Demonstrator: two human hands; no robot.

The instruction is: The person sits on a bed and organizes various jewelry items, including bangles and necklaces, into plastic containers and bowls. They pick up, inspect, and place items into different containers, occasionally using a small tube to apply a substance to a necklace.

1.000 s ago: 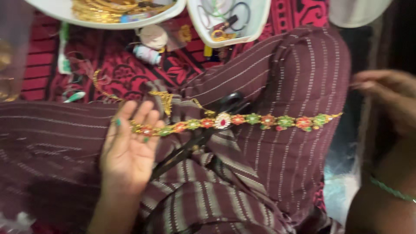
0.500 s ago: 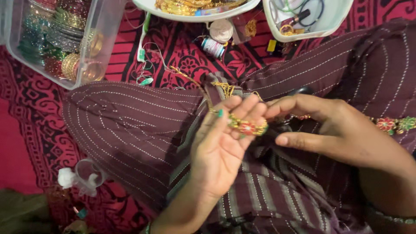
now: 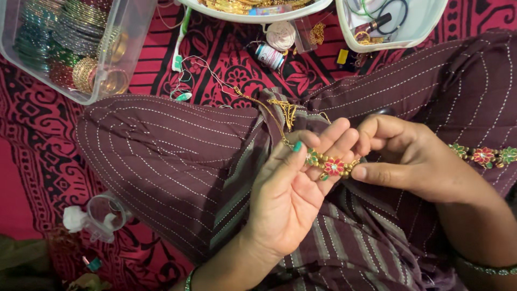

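A jewelled strip of red and green flower pieces on gold links (image 3: 329,164) lies across the fingers of my left hand (image 3: 291,194), pinned by the thumb. My right hand (image 3: 406,159) pinches the same strip just right of the red flower. The strip's far end (image 3: 482,155) shows past my right wrist, resting on my maroon striped lap. A thin gold chain (image 3: 253,102) trails from the strip's left end up over my knee.
A clear box of bangles (image 3: 75,48) stands at the upper left on the red patterned cloth. A white tray of gold pieces (image 3: 258,8) and a white tub with tools (image 3: 393,21) sit at the top. Thread spools (image 3: 272,51) lie between them. A small clear container (image 3: 105,215) sits lower left.
The view has swung left and closer. The strip, earlier stretched flat over my lap, is now gathered in my left hand, and my right hand has come in and pinched it.
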